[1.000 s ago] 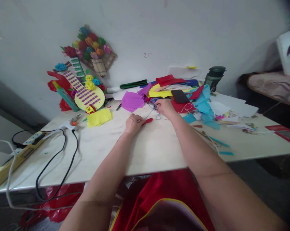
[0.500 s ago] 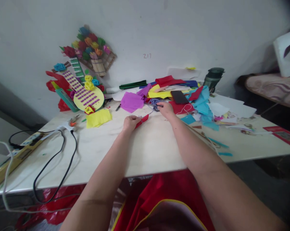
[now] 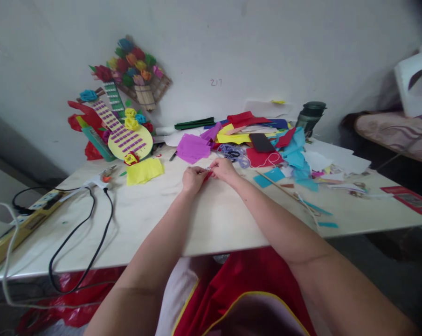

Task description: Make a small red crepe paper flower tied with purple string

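My left hand [image 3: 193, 179] and my right hand [image 3: 224, 170] meet over the middle of the pale table [image 3: 214, 219]. Both are closed in a pinch on a small red paper piece [image 3: 207, 175] held between them, with a thin thread or wire at its top. A pair of purple-handled scissors [image 3: 234, 153] lies just beyond my right hand, apart from it. A purple paper sheet [image 3: 193, 148] and a yellow paper sheet [image 3: 144, 171] lie further out to the left.
A heap of coloured paper [image 3: 266, 135] covers the back right, with a dark phone [image 3: 261, 142] and a green bottle [image 3: 310, 116]. A paper guitar [image 3: 121, 133] and paper bouquet [image 3: 137, 70] lean on the wall. A power strip [image 3: 29, 219] and black cable [image 3: 81, 233] lie left.
My right hand drew back from the scissors by the paper heap and came to my left hand; both now pinch the red piece, which the left hand held alone before.
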Demonstrator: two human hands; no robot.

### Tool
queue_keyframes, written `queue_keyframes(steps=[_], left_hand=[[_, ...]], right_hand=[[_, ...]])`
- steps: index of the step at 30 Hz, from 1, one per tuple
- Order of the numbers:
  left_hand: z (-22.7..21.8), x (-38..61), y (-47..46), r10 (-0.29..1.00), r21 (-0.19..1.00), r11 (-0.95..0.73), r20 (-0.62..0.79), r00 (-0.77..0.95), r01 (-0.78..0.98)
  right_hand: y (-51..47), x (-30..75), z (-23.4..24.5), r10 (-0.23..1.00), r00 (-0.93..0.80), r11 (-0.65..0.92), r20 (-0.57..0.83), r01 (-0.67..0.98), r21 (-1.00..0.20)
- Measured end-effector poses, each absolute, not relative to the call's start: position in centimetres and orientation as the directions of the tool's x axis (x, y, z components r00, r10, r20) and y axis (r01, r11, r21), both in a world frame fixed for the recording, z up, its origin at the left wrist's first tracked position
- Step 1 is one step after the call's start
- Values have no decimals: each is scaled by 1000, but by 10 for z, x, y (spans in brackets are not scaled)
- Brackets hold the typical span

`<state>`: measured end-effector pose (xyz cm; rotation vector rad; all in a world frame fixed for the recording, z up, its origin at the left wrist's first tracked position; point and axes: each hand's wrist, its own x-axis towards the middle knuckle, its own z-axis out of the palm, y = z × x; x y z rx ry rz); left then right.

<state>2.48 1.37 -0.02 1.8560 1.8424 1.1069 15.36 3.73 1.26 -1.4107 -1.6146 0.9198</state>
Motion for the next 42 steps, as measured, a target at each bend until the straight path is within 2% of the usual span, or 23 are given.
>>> queue_keyframes(steps=[5,9,11,15,20,24,30,37,42], left_hand=[[-1,32,8,874,426,-243,485,6,871],[-3,38,6,873,365,-285,480,83,886],[-4,39,7,877,374,-286,473,84,882],[-5,38,8,879,410,-293,470,75,864],[-5,38,11,901,495,-275,433,41,824],[-6,40,12,920,586,-237,391,-15,775],[-5,40,12,949,682,-170,308,-69,711],[-6,40,13,950,732,-161,296,-96,662],[-7,39,13,948,739,-161,301,-107,654]], right_hand=[[39,158,12,990,-103,133,98,437,-890],[38,158,14,989,-139,-5,-55,336,-942],[36,159,16,980,-170,-56,-101,249,-967],[31,163,21,977,-188,-79,-102,127,-989],[28,162,21,979,-180,-83,-99,93,-992],[26,156,14,994,-98,-31,-40,90,-995],[26,151,2,994,-98,35,38,-40,-999],[28,160,3,983,-181,-36,-26,-55,-998],[27,157,1,992,-122,-24,-14,-79,-997]])
